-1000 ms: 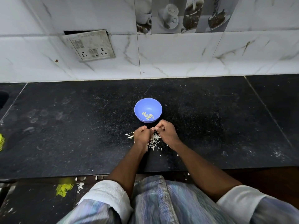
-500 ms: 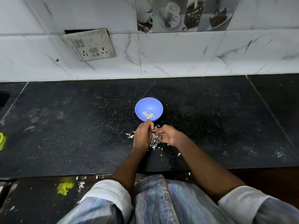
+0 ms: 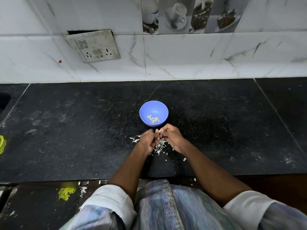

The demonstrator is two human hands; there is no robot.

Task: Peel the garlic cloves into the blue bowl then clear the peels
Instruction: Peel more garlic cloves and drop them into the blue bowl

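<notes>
A small blue bowl (image 3: 153,107) stands on the black counter, and several peeled garlic cloves (image 3: 153,119) lie in its bottom. Just in front of the bowl my left hand (image 3: 148,140) and my right hand (image 3: 171,136) are together, fingertips meeting. Between the fingertips both hands pinch a small pale garlic clove (image 3: 159,131); most of it is hidden by my fingers. White garlic peels (image 3: 159,146) lie scattered on the counter under and around my hands.
The black stone counter (image 3: 83,130) runs wide to both sides, with a joint line at the right. A tiled wall with a socket plate (image 3: 93,45) stands behind. Yellow mesh scraps (image 3: 2,144) lie at the far left edge and on the floor below.
My left hand drew back from the bowl's rim and my right hand came up to meet it, so both now pinch a clove in front of the bowl.
</notes>
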